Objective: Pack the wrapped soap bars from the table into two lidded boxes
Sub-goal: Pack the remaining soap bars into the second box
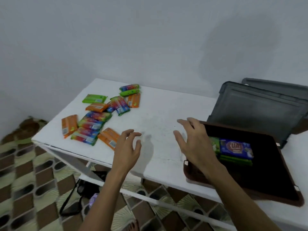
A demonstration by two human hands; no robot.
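Note:
Several wrapped soap bars [93,125] in orange, green and multicolour wrappers lie scattered on the left half of the white table [158,114]. A brown box [260,179] stands open at the table's right front corner, with a blue-wrapped bar [235,147] on top of green bars inside it. My left hand [128,150] hovers empty with spread fingers just right of the nearest orange bar [109,137]. My right hand [195,144] is empty too, fingers apart, over the brown box's left rim.
A grey box [253,110] stands behind the brown one, its grey lid [273,84] leaning behind it by the wall. Below the table lie a patterned floor and a black bag [80,194]. A white wall rises behind.

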